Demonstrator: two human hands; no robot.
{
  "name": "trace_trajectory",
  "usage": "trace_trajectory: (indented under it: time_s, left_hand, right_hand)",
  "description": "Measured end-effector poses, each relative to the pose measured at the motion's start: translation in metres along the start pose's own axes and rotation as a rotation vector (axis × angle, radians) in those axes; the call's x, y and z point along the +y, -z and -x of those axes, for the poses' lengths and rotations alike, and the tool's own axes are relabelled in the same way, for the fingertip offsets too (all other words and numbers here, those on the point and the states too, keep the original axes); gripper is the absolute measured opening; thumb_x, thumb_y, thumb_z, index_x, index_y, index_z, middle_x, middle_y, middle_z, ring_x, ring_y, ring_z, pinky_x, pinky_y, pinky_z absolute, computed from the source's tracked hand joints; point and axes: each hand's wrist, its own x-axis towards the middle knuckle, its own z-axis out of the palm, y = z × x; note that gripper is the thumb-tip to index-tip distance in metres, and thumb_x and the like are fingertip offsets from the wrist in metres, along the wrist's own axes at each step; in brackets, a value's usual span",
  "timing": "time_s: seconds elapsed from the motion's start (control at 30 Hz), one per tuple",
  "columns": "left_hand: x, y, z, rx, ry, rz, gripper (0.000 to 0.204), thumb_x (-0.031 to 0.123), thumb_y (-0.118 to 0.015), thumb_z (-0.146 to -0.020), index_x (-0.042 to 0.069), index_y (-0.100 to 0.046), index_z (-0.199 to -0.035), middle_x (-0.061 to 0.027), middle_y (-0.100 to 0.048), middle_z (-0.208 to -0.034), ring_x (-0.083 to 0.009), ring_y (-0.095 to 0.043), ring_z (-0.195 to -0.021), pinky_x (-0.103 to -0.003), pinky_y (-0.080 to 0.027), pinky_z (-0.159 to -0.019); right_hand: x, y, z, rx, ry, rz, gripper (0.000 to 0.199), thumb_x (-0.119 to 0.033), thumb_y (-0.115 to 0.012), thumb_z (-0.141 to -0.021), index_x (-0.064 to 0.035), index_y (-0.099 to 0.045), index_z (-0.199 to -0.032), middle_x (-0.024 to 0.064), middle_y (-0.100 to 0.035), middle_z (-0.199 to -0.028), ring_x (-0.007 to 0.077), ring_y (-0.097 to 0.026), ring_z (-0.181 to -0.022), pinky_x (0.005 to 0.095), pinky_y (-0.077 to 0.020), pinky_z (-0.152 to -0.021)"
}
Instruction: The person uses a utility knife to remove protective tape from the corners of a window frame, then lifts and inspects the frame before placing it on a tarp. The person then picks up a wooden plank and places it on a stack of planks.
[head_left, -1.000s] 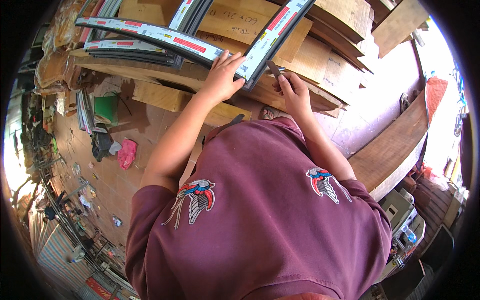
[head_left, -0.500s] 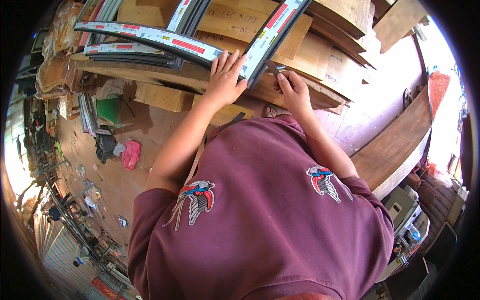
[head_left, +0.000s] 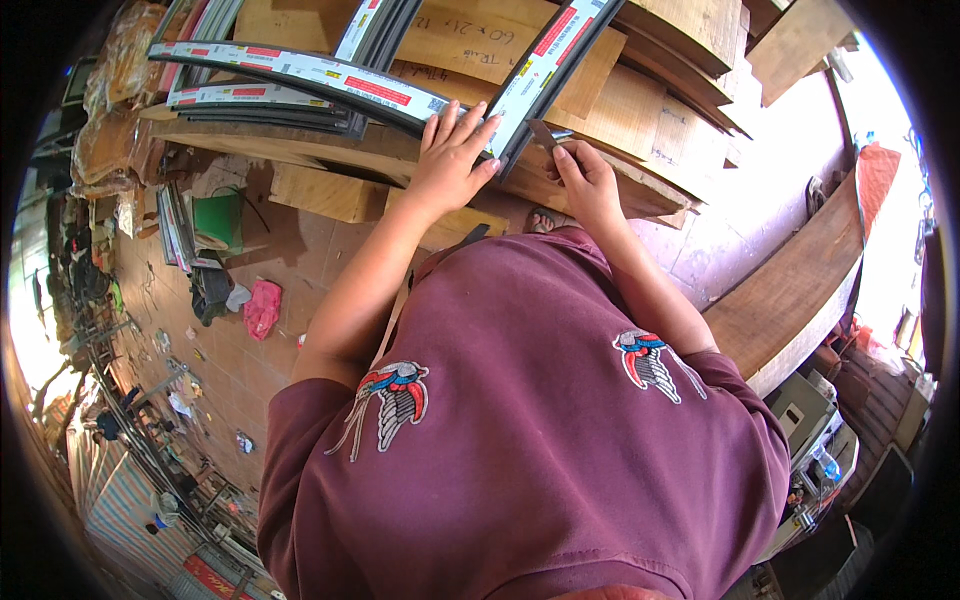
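Plainly, the right hand (head_left: 588, 182) is closed, thumb against fingers, on a dark flat tool (head_left: 542, 135), whose end is right by the edge of the right strip (head_left: 543, 68). The left hand (head_left: 452, 168) lies unclenched, fingers spread, at the corner where that strip meets the left strip (head_left: 320, 74). Both strips lie over boards (head_left: 622, 112); farther off, a pink bag (head_left: 262, 308) sits on the floor (head_left: 262, 375).

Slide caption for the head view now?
Left hand resting where two labelled strips meet, right hand holding a flat brown tool, stacked boards nearby.
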Motion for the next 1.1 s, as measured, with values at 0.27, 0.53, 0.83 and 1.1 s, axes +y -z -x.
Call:
trace_trajectory:
  time_s: [0.27, 0.53, 0.83, 1.1]
  left_hand:
    - [-0.009, 0.005, 0.004, 0.0, -0.097, 0.026, 0.051, 0.035, -0.061, -0.098, 0.02, -0.054, -0.146, -0.0088, -0.035, -0.161, -0.0363, -0.021, -0.152, -0.053, -0.01, -0.123]
    - [0.041, 0.007, 0.032, 0.156, 0.415, 0.518, 0.02, 0.023, -0.065, -0.098, 0.006, -0.07, -0.107, -0.006, -0.071, -0.104, -0.0216, -0.067, -0.091, -0.036, -0.053, -0.08]
    - [0.034, -0.009, 0.013, -0.005, 0.967, 1.327, 0.02, 0.024, -0.07, -0.095, 0.004, -0.069, -0.092, -0.0008, -0.066, -0.081, -0.0083, -0.06, -0.069, -0.024, -0.048, -0.059]
    - [0.043, -0.011, 0.008, 0.079, 1.03, 1.305, 0.011, 0.016, -0.069, -0.091, 0.005, -0.068, -0.088, 0.0012, -0.062, -0.075, -0.0074, -0.056, -0.064, -0.023, -0.045, -0.058]
  right_hand:
    - [-0.002, -0.001, 0.001, 0.017, 0.016, 0.029, 0.023, -0.022, -0.059, -0.103, 0.0002, -0.066, -0.1, 0.0052, -0.07, -0.082, 0.0118, -0.063, -0.079, 0.0283, -0.0505, -0.075]
    - [0.002, 0.005, -0.001, -0.003, -0.012, 0.09, 0.022, -0.02, -0.057, -0.105, 0.0005, -0.064, -0.101, 0.0039, -0.068, -0.086, 0.01, -0.061, -0.081, 0.0268, -0.0505, -0.076]
    - [0.003, 0.002, -0.001, -0.007, -0.014, 0.045, 0.022, -0.02, -0.058, -0.104, 0.0011, -0.064, -0.101, 0.004, -0.067, -0.086, 0.0103, -0.062, -0.08, 0.0267, -0.0514, -0.076]
    - [0.017, 0.006, -0.003, -0.016, -0.044, 0.035, 0.023, -0.02, -0.057, -0.105, 0.0015, -0.063, -0.098, 0.0044, -0.067, -0.085, 0.0102, -0.062, -0.08, 0.0265, -0.0515, -0.076]
